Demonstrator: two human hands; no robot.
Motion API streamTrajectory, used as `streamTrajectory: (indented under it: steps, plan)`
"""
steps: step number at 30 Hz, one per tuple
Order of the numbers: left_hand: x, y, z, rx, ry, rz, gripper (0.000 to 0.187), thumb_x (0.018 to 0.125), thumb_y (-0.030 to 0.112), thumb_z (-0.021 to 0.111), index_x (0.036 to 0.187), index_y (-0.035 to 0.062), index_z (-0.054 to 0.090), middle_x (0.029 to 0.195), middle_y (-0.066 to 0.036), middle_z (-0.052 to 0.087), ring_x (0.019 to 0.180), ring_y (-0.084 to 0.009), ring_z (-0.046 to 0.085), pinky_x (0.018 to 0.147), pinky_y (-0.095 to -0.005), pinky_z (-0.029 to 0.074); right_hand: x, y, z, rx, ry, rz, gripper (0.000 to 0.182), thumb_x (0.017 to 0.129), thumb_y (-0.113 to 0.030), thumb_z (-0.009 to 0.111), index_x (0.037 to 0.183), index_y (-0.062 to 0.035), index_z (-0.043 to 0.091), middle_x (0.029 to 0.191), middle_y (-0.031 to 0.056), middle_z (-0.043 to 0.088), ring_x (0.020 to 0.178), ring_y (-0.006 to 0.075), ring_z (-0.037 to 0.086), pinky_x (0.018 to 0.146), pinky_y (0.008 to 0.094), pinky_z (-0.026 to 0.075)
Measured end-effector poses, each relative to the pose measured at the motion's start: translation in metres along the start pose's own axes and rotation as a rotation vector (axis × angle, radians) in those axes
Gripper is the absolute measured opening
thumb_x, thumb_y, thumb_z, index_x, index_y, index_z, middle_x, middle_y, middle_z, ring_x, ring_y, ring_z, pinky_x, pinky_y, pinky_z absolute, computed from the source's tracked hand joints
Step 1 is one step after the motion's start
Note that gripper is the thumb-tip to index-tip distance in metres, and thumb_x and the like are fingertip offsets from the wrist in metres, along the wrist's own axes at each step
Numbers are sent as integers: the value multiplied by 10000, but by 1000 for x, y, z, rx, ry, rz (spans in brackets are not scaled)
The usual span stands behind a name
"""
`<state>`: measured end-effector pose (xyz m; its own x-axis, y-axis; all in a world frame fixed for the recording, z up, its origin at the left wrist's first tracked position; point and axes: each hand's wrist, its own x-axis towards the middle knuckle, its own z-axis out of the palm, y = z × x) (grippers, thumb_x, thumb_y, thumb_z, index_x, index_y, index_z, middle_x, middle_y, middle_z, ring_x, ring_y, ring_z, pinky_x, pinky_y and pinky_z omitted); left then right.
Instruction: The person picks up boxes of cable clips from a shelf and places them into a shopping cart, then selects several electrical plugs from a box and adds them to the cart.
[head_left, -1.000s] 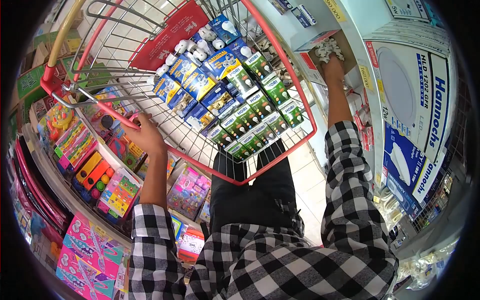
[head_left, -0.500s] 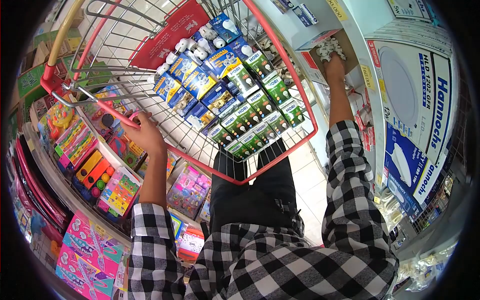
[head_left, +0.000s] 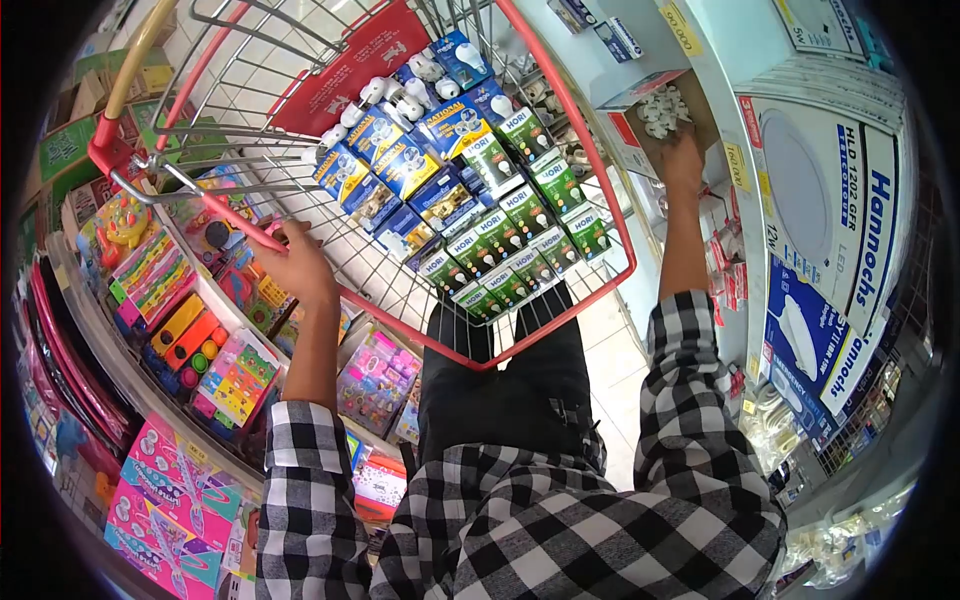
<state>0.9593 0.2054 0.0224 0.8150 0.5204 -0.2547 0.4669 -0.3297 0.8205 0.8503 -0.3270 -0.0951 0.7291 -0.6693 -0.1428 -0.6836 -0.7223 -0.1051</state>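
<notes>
My left hand (head_left: 295, 262) is closed around the red rim of a shopping cart (head_left: 395, 335). Inside the cart lie rows of green HORI bulb boxes (head_left: 478, 247), blue and yellow National boxes (head_left: 404, 167) and several loose white bulbs or fittings (head_left: 405, 103). Over on the right, my right hand (head_left: 685, 160) reaches into an open cardboard box (head_left: 705, 105) on a shelf. Its fingers, partly hidden, close on the near end of a clear bag of small white pieces (head_left: 662, 112).
Shelves (head_left: 735, 70) with yellow price tags border the right side, beside large Hannochs lamp boxes (head_left: 835, 190). Colourful toy packs (head_left: 180, 335) line the left display. Pink boxes (head_left: 170, 510) stand at lower left. Pale floor tiles (head_left: 612, 385) show beyond the cart.
My right hand has drawn back slightly toward me, and more of the white pieces show above it. My left hand keeps its hold on the cart, which has shifted slightly in view.
</notes>
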Motion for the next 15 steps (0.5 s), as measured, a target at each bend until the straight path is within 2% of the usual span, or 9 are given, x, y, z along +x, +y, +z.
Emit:
streamTrajectory:
  steps: [2, 4, 6, 7, 8, 10, 12, 14, 15]
  plan:
    - [-1, 0, 2, 17, 19, 25, 311, 906, 94, 556, 1188, 7, 456, 855, -108, 654, 646, -126, 584, 508, -255, 461, -15, -11, -22, 264, 71, 24, 360, 871, -182, 658, 1204, -55, 605, 1043, 190, 688, 979, 360, 665, 894, 435, 504]
    - [4, -8, -1, 49, 29, 58, 281, 904, 101, 566, 1152, 15, 467, 827, -94, 651, 629, -113, 574, 508, -247, 457, -41, -53, -58, 429, 178, -26, 288, 936, -171, 605, 1168, 0, 606, 924, 161, 694, 835, 272, 686, 780, 367, 530]
    - [10, -24, -1, 96, 75, 104, 249, 904, 98, 569, 1119, 27, 465, 820, -86, 642, 617, -111, 575, 504, -248, 457, -65, -77, -81, 520, 135, -38, 262, 956, -156, 583, 1153, 16, 605, 880, 139, 686, 799, 227, 674, 735, 329, 523]
    - [3, -7, 1, 68, 63, 17, 342, 850, 102, 567, 1152, -32, 479, 846, -141, 616, 690, -186, 587, 610, -325, 468, -74, -88, -84, 589, 103, -37, 241, 976, -141, 562, 1137, 33, 603, 835, 118, 677, 763, 182, 662, 691, 291, 516]
    - [4, -8, -1, 71, 72, 22, 342, 850, 102, 567, 1152, -32, 479, 846, -141, 616, 690, -186, 587, 610, -325, 468, -82, -106, -80, 599, 99, -41, 241, 976, -141, 562, 1137, 33, 603, 835, 118, 677, 763, 182, 662, 691, 291, 516]
    - [6, -15, 0, 109, 69, 75, 363, 851, 111, 558, 1171, -35, 471, 846, -145, 613, 690, -198, 584, 631, -340, 468, -110, -161, -71, 1165, 348, -368, 210, 992, -117, 543, 1138, 25, 593, 868, 80, 661, 726, 135, 636, 646, 254, 499]
    - [1, -3, 2, 93, 61, 41, 369, 841, 109, 563, 1168, -37, 472, 837, -143, 610, 712, -217, 590, 682, -354, 468, -117, -235, -81, 1132, 268, -418, 207, 986, -104, 542, 1160, -3, 590, 954, 102, 642, 754, 171, 636, 664, 271, 503]
    - [-2, 6, 3, 30, 50, -50, 365, 837, 112, 565, 1156, -37, 471, 836, -138, 610, 737, -229, 598, 727, -364, 465, -118, -286, -89, 1108, -127, -380, 240, 961, -116, 568, 1184, -33, 590, 1053, 139, 621, 858, 244, 642, 744, 325, 519]
    - [0, 2, 3, 29, 53, -47, 365, 837, 112, 565, 1156, -37, 471, 836, -138, 610, 737, -229, 598, 727, -364, 465, -112, -298, -70, 983, -198, -482, 286, 933, -115, 598, 1209, -42, 580, 1067, 139, 630, 904, 255, 641, 795, 350, 516]
